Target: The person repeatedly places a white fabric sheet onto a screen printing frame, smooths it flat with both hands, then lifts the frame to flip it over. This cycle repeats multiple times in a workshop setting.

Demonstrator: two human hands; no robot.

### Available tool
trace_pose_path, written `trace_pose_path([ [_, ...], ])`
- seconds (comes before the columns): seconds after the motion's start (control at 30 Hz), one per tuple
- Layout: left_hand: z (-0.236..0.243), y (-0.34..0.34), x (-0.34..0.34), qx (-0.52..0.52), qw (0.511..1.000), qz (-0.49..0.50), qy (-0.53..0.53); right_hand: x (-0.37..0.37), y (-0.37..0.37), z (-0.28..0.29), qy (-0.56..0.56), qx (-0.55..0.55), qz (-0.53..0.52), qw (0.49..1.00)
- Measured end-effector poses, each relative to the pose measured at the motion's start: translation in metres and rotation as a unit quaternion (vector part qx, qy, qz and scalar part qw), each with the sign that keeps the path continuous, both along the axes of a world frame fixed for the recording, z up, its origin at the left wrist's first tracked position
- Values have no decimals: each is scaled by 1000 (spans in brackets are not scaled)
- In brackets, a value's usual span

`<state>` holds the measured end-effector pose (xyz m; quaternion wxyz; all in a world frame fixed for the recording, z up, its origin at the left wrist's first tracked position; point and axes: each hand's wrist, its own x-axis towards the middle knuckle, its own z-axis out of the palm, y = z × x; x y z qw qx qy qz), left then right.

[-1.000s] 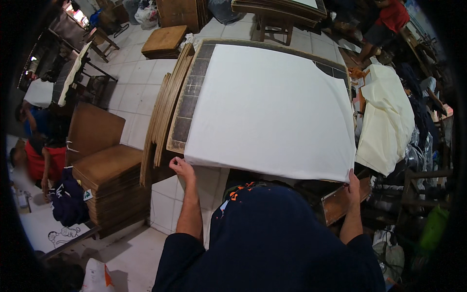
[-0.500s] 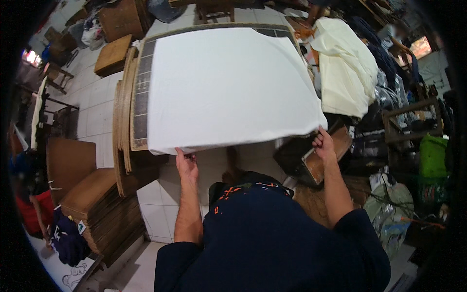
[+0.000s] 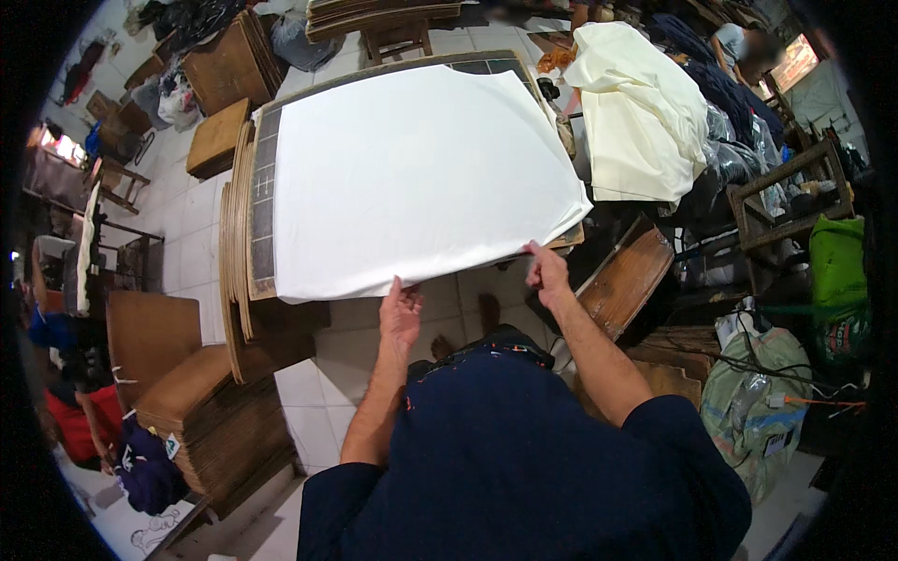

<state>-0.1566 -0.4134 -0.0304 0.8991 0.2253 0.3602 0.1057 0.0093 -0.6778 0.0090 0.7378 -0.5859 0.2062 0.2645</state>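
Observation:
A white fabric piece [image 3: 421, 178], with one curved cut at its far right, lies over a dark gridded board [image 3: 264, 196]. My left hand [image 3: 402, 299] is at the fabric's near edge, right of its lower left corner, fingertips closed on the edge. My right hand [image 3: 544, 266] is by the same edge farther right, index finger extended to it and other fingers loosely curled, apparently not gripping. The edge looks slightly rippled between and beside my hands.
Thin boards [image 3: 237, 243] lean left of the work board; brown board stacks [image 3: 206, 425] stand lower left. Cream fabric [image 3: 636, 112] is piled at right, near a wooden trough [image 3: 622, 276] and bags [image 3: 753, 402]. Other people are at far left [image 3: 79, 421] and upper right [image 3: 730, 51].
Both my hands have moved inward along the near edge, the left rightward, the right leftward. My right fingers have loosened from the fabric's corner. The view has shifted, bringing more of the right side in.

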Motion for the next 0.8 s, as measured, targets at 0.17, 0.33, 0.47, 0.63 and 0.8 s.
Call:
trace_pose_path([
  [0.17,12,-38,30,-4,990,-137,-35,-35,18,-1,55,1,198,979],
  [0.33,18,-56,41,9,988,-156,-3,-44,39,-4,128,203,146,960],
  [0.47,20,-57,33,14,986,-162,23,-24,29,-6,184,161,3,970],
  [0.63,7,-54,24,24,981,-188,51,-8,-2,-13,98,60,-57,992],
  [0.8,-9,-47,22,69,965,-237,87,5,-18,-10,-16,-81,-138,987],
])
